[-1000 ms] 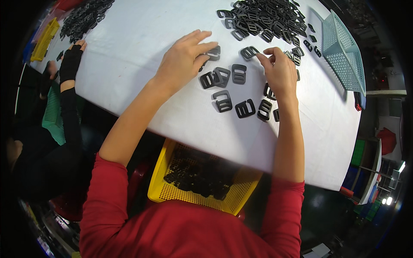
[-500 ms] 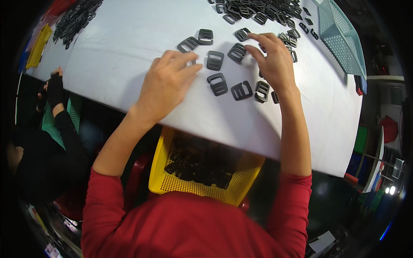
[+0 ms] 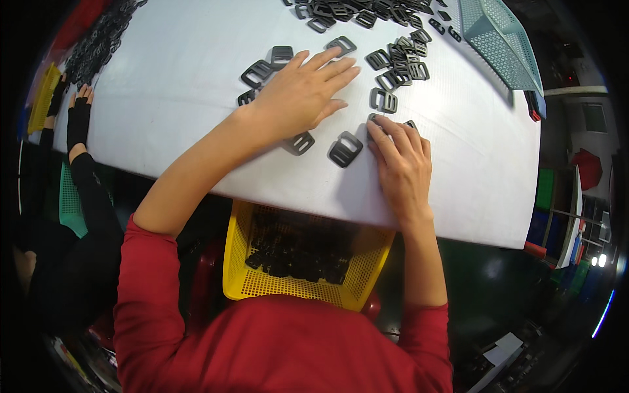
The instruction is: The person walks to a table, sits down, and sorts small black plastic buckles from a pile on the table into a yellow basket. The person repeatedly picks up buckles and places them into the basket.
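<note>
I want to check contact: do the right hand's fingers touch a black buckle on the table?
Touching. The head view shows the right hand with fingers pressed flat on a black buckle, no gap.

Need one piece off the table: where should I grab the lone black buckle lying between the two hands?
Pinch the black buckle across its outer side bars, coming straight down from above. It lies flat on the white table, apart from others, between left hand and right hand.

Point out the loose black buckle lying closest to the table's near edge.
The black buckle just left of the right hand's fingertips; its neighbour by the left wrist lies slightly farther in.
</note>
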Motion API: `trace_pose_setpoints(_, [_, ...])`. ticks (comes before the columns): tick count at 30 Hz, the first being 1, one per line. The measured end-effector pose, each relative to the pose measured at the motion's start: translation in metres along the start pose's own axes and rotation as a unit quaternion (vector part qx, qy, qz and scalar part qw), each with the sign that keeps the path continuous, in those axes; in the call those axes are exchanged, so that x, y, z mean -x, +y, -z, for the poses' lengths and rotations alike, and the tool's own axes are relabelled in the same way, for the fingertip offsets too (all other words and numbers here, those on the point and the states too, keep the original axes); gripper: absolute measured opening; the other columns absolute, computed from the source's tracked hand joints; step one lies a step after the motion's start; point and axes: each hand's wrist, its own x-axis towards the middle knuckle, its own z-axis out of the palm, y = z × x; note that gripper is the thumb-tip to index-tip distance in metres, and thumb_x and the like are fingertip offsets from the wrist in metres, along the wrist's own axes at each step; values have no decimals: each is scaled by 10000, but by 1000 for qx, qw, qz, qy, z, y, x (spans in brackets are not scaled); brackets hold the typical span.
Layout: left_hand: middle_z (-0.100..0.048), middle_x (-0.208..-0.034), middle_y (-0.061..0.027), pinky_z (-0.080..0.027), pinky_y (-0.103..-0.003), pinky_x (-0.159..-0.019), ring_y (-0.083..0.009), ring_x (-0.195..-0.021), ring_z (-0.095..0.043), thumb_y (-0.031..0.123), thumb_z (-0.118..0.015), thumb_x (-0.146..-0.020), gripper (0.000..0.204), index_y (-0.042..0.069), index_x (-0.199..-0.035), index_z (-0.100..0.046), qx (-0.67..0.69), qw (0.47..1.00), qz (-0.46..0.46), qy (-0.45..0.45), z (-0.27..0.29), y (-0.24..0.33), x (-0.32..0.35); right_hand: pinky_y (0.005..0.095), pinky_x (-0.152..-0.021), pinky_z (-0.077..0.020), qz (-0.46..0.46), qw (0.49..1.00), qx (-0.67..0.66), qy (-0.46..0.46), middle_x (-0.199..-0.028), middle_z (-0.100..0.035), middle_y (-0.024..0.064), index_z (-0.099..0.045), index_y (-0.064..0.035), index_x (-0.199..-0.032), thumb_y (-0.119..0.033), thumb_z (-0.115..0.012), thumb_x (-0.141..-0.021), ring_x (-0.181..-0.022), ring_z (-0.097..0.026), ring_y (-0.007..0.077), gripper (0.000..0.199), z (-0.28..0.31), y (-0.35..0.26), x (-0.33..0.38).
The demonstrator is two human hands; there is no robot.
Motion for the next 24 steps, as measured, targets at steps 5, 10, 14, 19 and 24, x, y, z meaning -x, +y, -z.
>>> trace_pose_setpoints(5, [-589,-1228,-115,-381,-444,-1013,-284,-1200,-502,242,-584,-913,333,49,-1184,-600,82,979,50,-179,4,8,-24,358,-818,-444,-195,947,-234,-99,-1070,-657,68,-670,-89,-1079,-109,-663,-827,-990,-588,244,253,26,8,-3])
trace_pose_setpoints(10, [-596,-1219,-97,-335,-467,-1082,-266,-1237,-487,232,-568,-921,298,50,-1154,-608,109,988,-51,-99,-19,23,-23,359,-835,-433,-116,992,-26,46,-955,-683,14,-708,-93,-964,-144,-677,-833,-959,-589,240,144,20,26,0])
trace_pose_setpoints(14, [-618,-1176,-79,-342,-471,-1078,-261,-1202,-517,218,-558,-927,276,61,-1146,-617,134,978,2,-161,-13,8,-46,358,-836,-433,-112,991,-69,-13,-1045,-664,10,-683,-105,-1037,-132,-680,-817,-991,-574,213,222,25,43,11])
trace_pose_setpoints(19, [-553,-1302,-40,-298,-482,-1107,-231,-1317,-413,189,-534,-938,338,107,-1265,-553,1,995,-41,-90,-57,-22,-58,351,-847,-426,27,997,15,69,-967,-681,-15,-680,-115,-1033,-103,-650,-801,-983,-582,189,234,-14,68,-58])
trace_pose_setpoints(24, [-497,-1386,-32,-268,-496,-1121,-217,-1364,-358,182,-536,-937,402,120,-1334,-506,-50,972,25,-228,-19,-16,-44,352,-861,-420,99,993,52,41,-954,-698,16,-697,-118,-1019,-102,-632,-813,-939,-606,175,217,-21,80,-65])
